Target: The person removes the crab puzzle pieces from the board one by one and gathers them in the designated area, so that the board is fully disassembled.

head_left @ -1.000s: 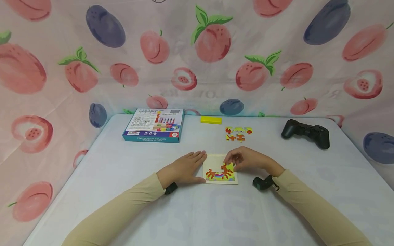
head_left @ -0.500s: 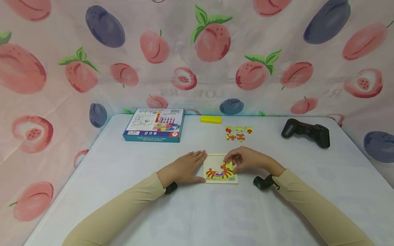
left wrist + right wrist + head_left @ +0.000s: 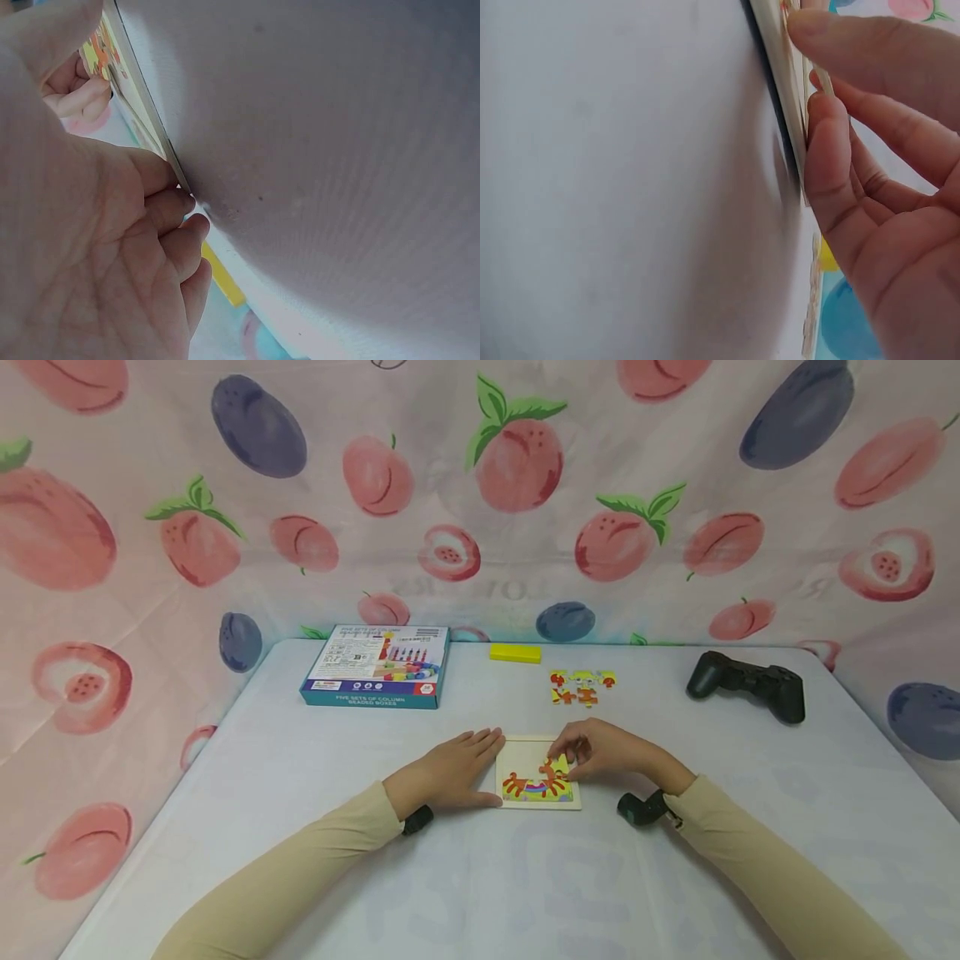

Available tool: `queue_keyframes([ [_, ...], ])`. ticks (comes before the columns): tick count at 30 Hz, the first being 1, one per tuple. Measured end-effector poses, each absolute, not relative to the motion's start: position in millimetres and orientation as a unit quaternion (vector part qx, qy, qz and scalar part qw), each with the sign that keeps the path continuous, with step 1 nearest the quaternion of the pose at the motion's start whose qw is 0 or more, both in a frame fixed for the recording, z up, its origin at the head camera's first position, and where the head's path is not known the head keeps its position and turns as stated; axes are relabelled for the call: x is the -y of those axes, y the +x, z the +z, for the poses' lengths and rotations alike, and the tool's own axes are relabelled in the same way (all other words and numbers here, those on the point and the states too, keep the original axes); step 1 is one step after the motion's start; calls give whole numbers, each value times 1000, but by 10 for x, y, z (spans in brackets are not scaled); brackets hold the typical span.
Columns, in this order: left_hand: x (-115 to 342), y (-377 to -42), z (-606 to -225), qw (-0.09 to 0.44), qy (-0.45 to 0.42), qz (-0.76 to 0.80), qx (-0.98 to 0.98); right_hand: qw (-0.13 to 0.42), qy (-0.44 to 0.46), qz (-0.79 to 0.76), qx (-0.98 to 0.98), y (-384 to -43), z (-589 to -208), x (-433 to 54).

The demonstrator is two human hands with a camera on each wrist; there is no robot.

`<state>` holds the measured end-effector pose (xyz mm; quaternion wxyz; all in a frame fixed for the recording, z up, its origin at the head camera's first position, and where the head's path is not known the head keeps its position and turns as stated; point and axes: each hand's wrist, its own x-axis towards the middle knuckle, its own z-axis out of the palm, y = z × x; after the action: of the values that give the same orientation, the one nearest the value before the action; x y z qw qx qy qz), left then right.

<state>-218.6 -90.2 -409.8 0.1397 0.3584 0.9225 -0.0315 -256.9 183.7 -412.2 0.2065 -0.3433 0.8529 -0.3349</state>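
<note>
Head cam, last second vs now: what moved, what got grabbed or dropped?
No clear move, grab or release. The right hand still pinches a yellow-and-orange puzzle piece at the right side of the pale square wooden tray; any shift in it is too slight to call. Unchanged: left hand at the tray's left edge, loose multicoloured puzzle pieces, teal-edged cardboard box, yellow rectangular block, black game controller.

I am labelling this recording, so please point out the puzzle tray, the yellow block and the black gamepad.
Puzzle tray (image 3: 524, 757), head view: on its bare floor.
Yellow block (image 3: 515, 653), head view: middle of its length.
Black gamepad (image 3: 746, 684), head view: middle of its body.
</note>
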Motion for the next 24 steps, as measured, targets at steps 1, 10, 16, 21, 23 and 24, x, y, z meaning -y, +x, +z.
queue_keyframes([
  [1, 903, -2184, -4098, 139, 358, -30, -923, 205, -340, -335, -854, -2568, -4122, -1840],
  [10, 914, -2178, -4111, 136, 359, -26, -923, 196, -319, -344, -861, -2557, -4132, -1900],
  [16, 916, -2178, -4119, 134, 362, -28, -922, 162, -322, -364, -859, -2551, -4159, -2050],
  [21, 914, -2180, -4117, 131, 364, -29, -922, 145, -264, -365, -881, -2560, -4099, -2253],
  [23, 913, -2179, -4114, 130, 364, -30, -922, 131, -242, -372, -887, -2590, -4089, -2353],
  [24, 913, -2179, -4114, 130, 363, -31, -922, 123, -233, -375, -889, -2608, -4088, -2404],
])
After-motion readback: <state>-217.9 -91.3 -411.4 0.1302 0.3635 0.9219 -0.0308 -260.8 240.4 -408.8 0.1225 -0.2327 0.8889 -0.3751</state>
